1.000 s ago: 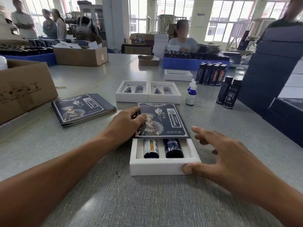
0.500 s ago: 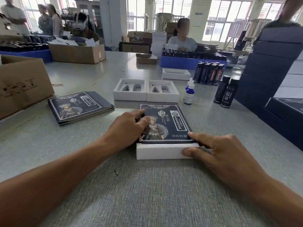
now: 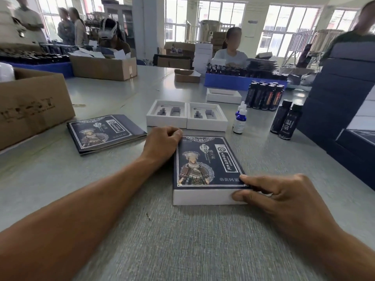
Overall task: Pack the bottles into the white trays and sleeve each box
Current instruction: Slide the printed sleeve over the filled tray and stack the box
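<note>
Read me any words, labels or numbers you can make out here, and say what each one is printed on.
"温泉": dark bottle on the right.
"苗阿姐": bottom of the printed sleeve on the near box.
Sleeve's larger white characters and boxed vertical column: too distorted to read reliably.
Flat sleeves on the left: print too small.
Cardboard box on the left: dark lettering blurred, unreadable.
Other bottles: labels unreadable.

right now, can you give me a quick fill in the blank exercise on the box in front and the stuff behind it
1. The dark printed sleeve covers a tray coloured ____.
2. Behind it stand ____ empty white trays side by side.
3. The right hand grips the box at its near ____ corner.
4. The dropper bottle has a ____ body.

Missing words: white; two; right; blue
</note>
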Tool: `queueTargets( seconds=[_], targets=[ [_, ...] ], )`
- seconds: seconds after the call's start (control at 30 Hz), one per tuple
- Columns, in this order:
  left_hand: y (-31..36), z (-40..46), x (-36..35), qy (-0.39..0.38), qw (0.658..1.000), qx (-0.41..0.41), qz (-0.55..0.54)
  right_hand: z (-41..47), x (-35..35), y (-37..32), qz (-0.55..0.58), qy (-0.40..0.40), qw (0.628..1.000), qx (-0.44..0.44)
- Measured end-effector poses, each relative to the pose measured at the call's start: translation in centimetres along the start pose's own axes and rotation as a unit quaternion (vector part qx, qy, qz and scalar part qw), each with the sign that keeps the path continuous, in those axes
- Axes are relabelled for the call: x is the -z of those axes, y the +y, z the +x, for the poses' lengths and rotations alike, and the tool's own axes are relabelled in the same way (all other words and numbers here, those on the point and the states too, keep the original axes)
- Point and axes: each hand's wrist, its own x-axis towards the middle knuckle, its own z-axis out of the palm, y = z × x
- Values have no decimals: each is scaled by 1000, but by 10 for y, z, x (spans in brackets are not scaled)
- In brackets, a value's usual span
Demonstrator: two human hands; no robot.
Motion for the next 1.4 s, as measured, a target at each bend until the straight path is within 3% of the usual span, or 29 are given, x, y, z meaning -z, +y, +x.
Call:
queueTargets(
  seconds=[0.27, 0.9, 1.0, 1.1, 1.27, 1.4],
  targets=[
    [-2, -8, 2, 55, 998, -23, 6, 0, -2, 0, 11, 13, 1000, 9],
    [-1, -13, -1, 129, 988, -43, 67, 7, 10, 25, 66, -10, 995, -77],
    [-2, -11, -4, 110, 988, -20, 108, 11, 18, 29, 50, -46, 994, -91],
    [-7, -7, -4, 39, 991, 19, 125, 13, 19, 28, 51, -60, 990, -119],
    [-5, -7, -2, 11, 998, 12, 54, 12, 8, 26, -13, -69, 992, -104],
    [11, -15, -4, 5, 986, 39, -159, 11, 13, 26, 25, -83, 991, -104]
  ],
)
